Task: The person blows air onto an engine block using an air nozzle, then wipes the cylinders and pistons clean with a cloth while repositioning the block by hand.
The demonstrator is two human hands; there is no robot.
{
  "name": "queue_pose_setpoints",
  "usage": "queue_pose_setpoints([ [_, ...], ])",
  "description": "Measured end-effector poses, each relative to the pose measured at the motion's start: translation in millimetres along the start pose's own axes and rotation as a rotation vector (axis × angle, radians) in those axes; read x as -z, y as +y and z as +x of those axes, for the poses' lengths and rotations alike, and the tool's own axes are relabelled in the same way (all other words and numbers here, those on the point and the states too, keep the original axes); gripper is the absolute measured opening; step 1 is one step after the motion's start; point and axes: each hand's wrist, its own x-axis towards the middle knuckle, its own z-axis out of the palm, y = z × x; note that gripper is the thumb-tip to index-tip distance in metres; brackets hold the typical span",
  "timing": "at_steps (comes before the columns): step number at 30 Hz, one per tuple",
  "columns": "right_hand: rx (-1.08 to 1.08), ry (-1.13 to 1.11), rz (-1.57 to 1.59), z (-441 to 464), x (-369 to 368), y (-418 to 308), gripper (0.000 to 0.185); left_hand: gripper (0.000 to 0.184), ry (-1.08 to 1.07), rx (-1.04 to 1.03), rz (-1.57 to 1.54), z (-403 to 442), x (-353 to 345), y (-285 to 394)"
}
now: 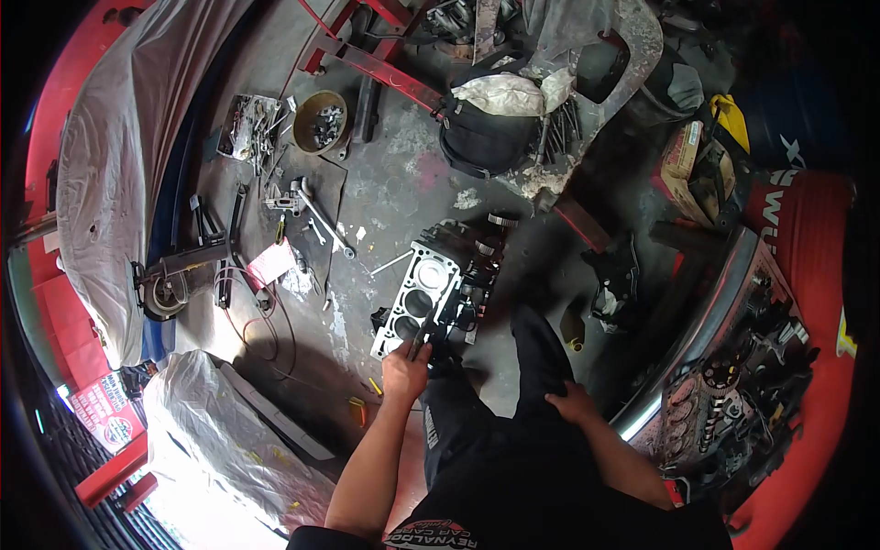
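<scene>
The left hand (404,371) clamps its fingers round a dark tool (422,338) at the engine block (420,291), just ahead of the trousers (536,357), where the right hand (572,403) (fingers apart or together, I cannot tell) rests.

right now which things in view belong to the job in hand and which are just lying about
In the job:
engine block
dark tool in the left hand

Apparently lying about:
bowl of small parts
black bag
long-handled wrench

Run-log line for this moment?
left hand: gripping dark tool at engine block | right hand: on leg | cylinders: facing up | wrench: on floor
</scene>
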Motion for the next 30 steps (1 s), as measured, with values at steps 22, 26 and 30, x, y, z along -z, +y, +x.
queue_pose_setpoints([
  [22, 0.013, -0.037, 0.076, -1, 8, -11, 0.096, 0.039, -0.074, -0.045, 0.098, 52, 3, 14],
  [26, 0.004, 0.003, 0.041, 1, 4, -3, 0.096, 0.038, 0.055, -0.093, 0.156, -9, 9, 19],
  [30, -0.006, -0.012, 0.024, 5, -1, -1, 0.096, 0.037, 0.127, -0.066, 0.193, -10, 10, 23],
])
